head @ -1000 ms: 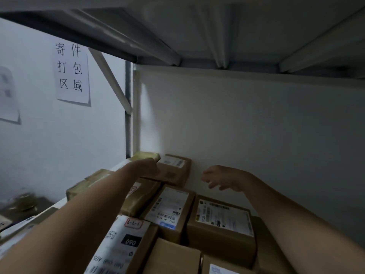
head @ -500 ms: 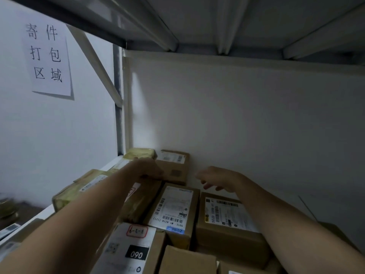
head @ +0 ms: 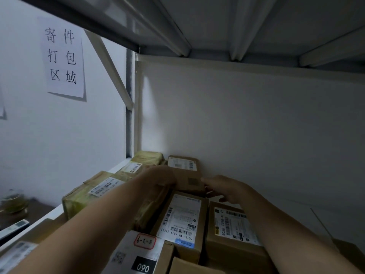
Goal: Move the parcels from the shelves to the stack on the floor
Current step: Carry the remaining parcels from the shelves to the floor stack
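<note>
At the back of the white metal shelf [head: 47, 215], close against its pale rear panel, our two grips flank one small brown cardboard box [head: 185, 176] with a white label on its top. Our left grip [head: 160, 177] lies against the box's left side. Its fingers are hidden behind the hand, so we cannot tell whether they close round the box. Our right grip [head: 227, 189] is loosely spread and clasps nothing, and its fingertips [head: 204, 180] touch the box's right side.

Left of this box we count three parcels wrapped in yellowish tape: a corner parcel [head: 148, 158] at the very back, a labelled taped parcel [head: 134, 168] just in front of it, and a large taped parcel [head: 88, 196] by the shelf's edge. Nearer us we count four other brown cardboard boxes. A middle box [head: 181, 220] and a right-hand box [head: 233, 232] lie side by side, both with white barcode labels. In front of them are a box labelled 090 [head: 138, 256] and a plain box [head: 189, 266].

On the left wall hangs one white paper sign [head: 63, 56] with six black characters.
</note>
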